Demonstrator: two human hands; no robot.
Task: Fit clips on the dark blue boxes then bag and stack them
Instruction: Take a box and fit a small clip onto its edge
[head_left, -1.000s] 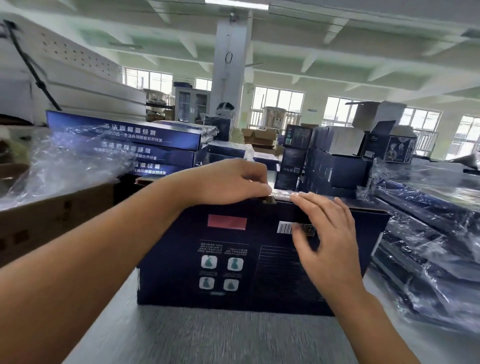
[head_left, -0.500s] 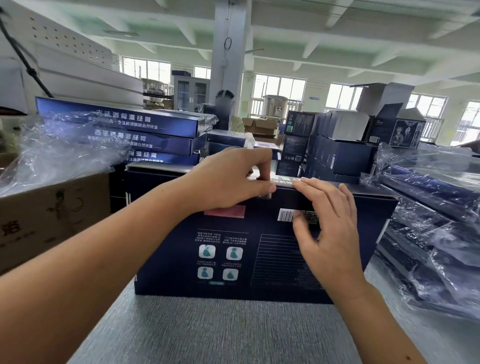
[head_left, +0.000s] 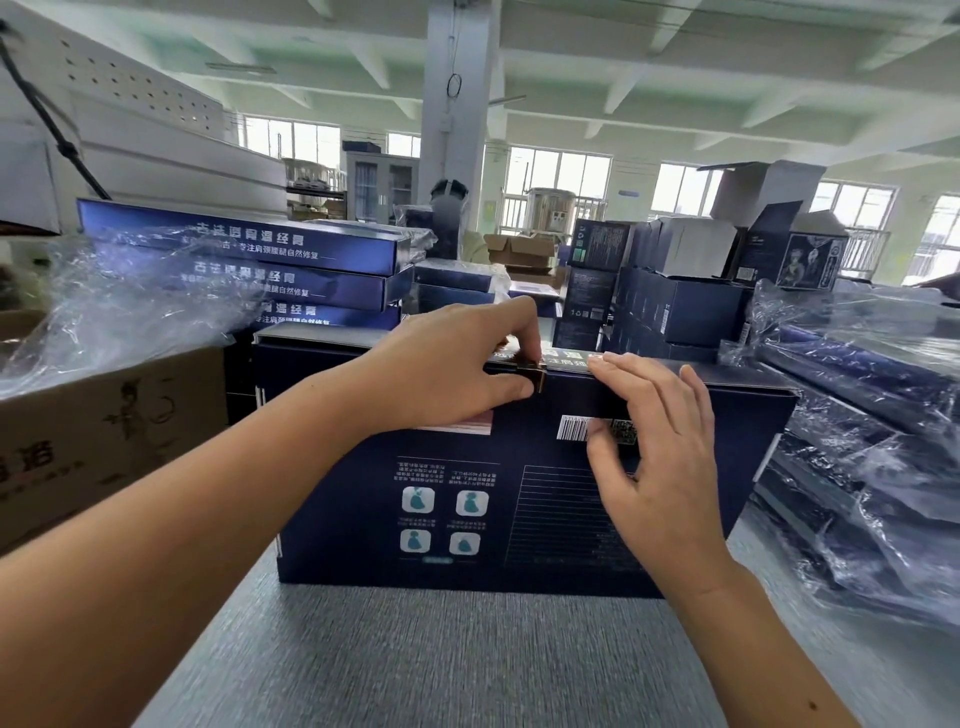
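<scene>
Dark blue box (head_left: 363, 478): upright on grey table (head_left: 441, 654), near centre. My left hand (head_left: 447, 374): pinching clip (head_left: 535, 371) at box top edge. My right hand (head_left: 660, 441): fingers straight, pressing box top right of clip.

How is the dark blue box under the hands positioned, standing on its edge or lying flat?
Standing on edge: the dark blue box shows its printed face upright.

Two hands: left (head_left: 447, 374), right (head_left: 654, 447). One upright dark blue box (head_left: 363, 493), one clip (head_left: 535, 371), three stacked blue boxes (head_left: 291, 260), one cardboard carton (head_left: 104, 431).
</scene>
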